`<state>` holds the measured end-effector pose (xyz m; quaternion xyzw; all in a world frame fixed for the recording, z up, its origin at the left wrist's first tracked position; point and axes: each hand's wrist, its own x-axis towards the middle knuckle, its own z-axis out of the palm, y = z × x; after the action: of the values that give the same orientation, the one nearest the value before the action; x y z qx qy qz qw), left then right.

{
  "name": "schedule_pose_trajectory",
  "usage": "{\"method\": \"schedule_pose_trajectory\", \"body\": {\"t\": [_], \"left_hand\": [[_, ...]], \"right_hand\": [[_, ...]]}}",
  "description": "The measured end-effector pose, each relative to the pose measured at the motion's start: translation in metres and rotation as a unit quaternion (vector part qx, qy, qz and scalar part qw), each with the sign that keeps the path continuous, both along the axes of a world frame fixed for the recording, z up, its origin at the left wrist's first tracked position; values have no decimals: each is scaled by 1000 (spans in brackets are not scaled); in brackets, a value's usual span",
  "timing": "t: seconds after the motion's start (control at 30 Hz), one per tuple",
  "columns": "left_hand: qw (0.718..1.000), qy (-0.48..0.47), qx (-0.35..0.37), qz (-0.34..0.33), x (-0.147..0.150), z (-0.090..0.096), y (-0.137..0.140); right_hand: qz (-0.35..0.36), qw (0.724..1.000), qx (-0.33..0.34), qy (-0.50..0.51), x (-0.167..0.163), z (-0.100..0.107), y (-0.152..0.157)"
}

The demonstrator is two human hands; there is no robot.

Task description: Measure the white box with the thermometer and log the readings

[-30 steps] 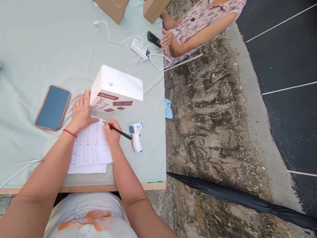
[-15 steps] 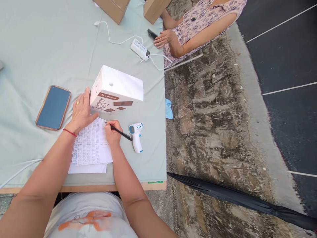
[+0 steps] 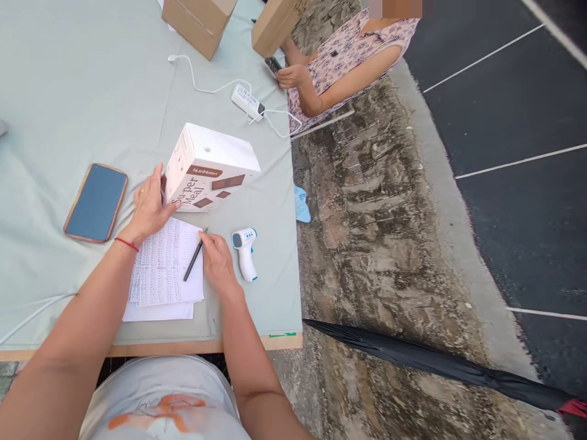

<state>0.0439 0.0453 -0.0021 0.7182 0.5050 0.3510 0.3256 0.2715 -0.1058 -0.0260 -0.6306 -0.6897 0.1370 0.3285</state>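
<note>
My left hand (image 3: 150,205) is at the left end of a white carton (image 3: 215,159) printed "NutriMotion Super Meal". Its thumb lies at the carton's lower front corner and its fingers along the side. My right hand (image 3: 219,260) pinches one end of a black pen (image 3: 193,260) between thumb and forefinger; the pen's other end slants across the papers. These handwritten sheets (image 3: 158,269) lie stacked between my forearms, in front of the carton. Just right of my right hand lies a white and blue infrared thermometer (image 3: 245,253).
A phone (image 3: 95,201) in a brown-edged case lies left of the carton. Behind are a white power strip (image 3: 247,102) with its cable and two cardboard boxes (image 3: 197,24). A person (image 3: 339,73) holds a dark device at the right edge. A folded black umbrella (image 3: 413,357) lies lower right.
The pen has swung round in my right hand, from pointing right to slanting down-left over the papers. My left hand's grip has shifted slightly at the carton. The other person's device is now lifted.
</note>
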Motion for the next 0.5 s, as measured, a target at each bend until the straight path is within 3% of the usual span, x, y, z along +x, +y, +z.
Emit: {"method": "schedule_pose_trajectory", "body": {"t": [0.07,0.13,0.23,0.33,0.43,0.5], "left_hand": [[1000,-18,-4,17,0,0,1],[999,-35,-8,38,-1,0,1],[997,-40,-6,72,-2,0,2],[996,-19,-3,88,0,3,0],[997,11,-10,82,1,7,-2],[997,24,-13,79,1,9,-2]], "right_hand": [[-72,997,17,-4,10,2,-8],[-210,977,18,-27,25,10,-13],[-360,923,-126,-60,51,27,-15],[-370,894,-251,-1,60,40,-12],[-326,904,-216,172,41,49,-6],[-252,897,-175,318,15,55,-1]]}}
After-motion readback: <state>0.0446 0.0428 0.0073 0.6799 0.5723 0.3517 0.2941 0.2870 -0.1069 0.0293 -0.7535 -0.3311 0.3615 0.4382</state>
